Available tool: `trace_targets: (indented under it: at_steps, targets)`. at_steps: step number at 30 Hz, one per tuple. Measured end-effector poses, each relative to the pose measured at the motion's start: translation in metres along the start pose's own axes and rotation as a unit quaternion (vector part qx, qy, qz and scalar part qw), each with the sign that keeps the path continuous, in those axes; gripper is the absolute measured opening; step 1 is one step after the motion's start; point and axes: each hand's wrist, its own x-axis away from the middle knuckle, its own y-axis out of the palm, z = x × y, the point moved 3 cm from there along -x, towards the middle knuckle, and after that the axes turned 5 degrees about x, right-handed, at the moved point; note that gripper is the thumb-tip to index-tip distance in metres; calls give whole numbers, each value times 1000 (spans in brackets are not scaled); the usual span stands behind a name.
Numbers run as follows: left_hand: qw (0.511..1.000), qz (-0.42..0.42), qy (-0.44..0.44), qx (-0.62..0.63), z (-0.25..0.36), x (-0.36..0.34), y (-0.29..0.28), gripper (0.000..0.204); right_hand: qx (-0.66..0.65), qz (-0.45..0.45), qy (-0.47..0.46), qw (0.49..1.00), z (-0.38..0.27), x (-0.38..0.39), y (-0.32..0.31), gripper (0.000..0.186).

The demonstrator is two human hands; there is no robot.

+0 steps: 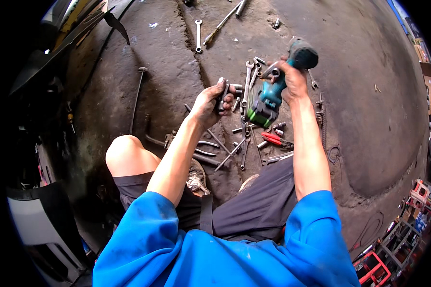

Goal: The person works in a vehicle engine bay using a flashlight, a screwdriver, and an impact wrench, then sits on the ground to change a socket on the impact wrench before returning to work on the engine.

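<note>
My right hand [296, 85] is wrapped round the grip of a teal and black cordless impact wrench [271, 93]. Its dark head points away to the right, and a black and lime-green battery [263, 111] hangs toward the floor tools. A shiny metal piece [270, 71] shows beside my right fingers; whether they hold it I cannot tell. To the left, my left hand [210, 104] is closed round a dark, narrow metal piece [223, 97], partly hidden by the fingers. Just past those fingers are a silver socket [236, 87] and a combination wrench [247, 81].
Scattered on the stained concrete floor are red-handled pliers [272, 138], several wrenches, sockets and bars. Another wrench [198, 36] lies farther off, left of a long-shafted tool [221, 24]. A long thin bar [137, 100] lies left. Tool trays [400, 244] stand at the lower right.
</note>
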Motion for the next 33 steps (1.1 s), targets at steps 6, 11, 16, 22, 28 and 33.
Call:
trace_targets:
  at_steps: [6, 11, 16, 22, 28, 33]
  targets:
    - [997, -6, 70, 18, 2, -3, 0, 32, 58, -69, 70, 993, 28, 29, 19, 17]
    - [979, 19, 170, 114, -10, -19, -10, 24, 27, -198, 142, 969, 26, 59, 41, 28]
    - [979, 58, 140, 136, -18, -30, -13, 24, 32, -227, 125, 965, 36, 73, 54, 38]
    - [977, 115, 159, 82, -28, -26, -12, 27, 51, -235, 133, 961, 38, 74, 58, 40]
    - [932, 314, 177, -27, -44, -18, -2, 34, 119, -191, 176, 958, 55, 66, 51, 29]
    - [847, 460, 265, 3, -76, -22, -25, 33, 170, -21, 121, 978, 85, 87, 60, 16]
